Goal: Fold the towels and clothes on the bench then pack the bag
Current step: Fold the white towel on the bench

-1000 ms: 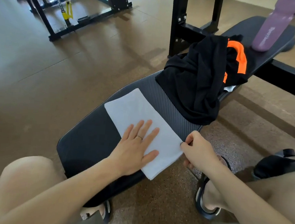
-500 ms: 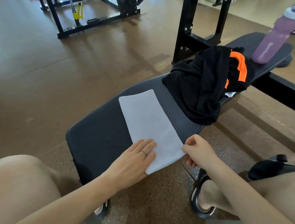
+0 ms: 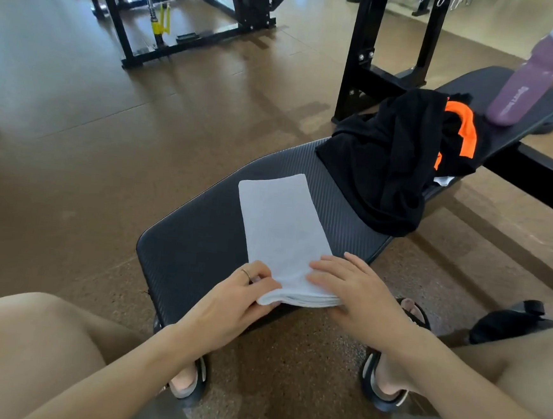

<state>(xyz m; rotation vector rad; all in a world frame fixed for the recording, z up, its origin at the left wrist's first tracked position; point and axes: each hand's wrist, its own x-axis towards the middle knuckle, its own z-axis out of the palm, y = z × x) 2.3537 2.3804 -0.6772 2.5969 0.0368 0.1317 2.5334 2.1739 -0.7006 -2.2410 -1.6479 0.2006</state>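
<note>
**Both hands on the near end of the white towel**

While the white towel [image 3: 277,229] lies as a long folded strip on the black padded tabletop [image 3: 197,236], both hands work at its near end, at about 6 o'clock of the strip. On the left hand [image 3: 234,302] the fingers are curled around the towel's near left corner, thumb on top and fingertips tucked under the stacked layers, a thin ring showing on one finger. Opposite it, the right hand [image 3: 357,298] rests palm down on the near right corner, fingers spread flat over the cloth, pressing rather than pinching. Along the towel's near edge several layers show, lying over the tabletop's front edge.

At about 1 o'clock from the towel, a heap of black clothes [image 3: 384,161] with a bright orange band sits crumpled on the same tabletop, draping over its right side, apart from the towel. Further along at 2 o'clock, a purple water bottle [image 3: 527,80] with a pale cap stands on the far end of the tabletop.

On the floor at 3 o'clock from the hands, a black bag [image 3: 504,323] lies partly hidden behind the person's right knee. Black gym frames [image 3: 185,10] stand on the brown floor at 11 o'clock
</note>
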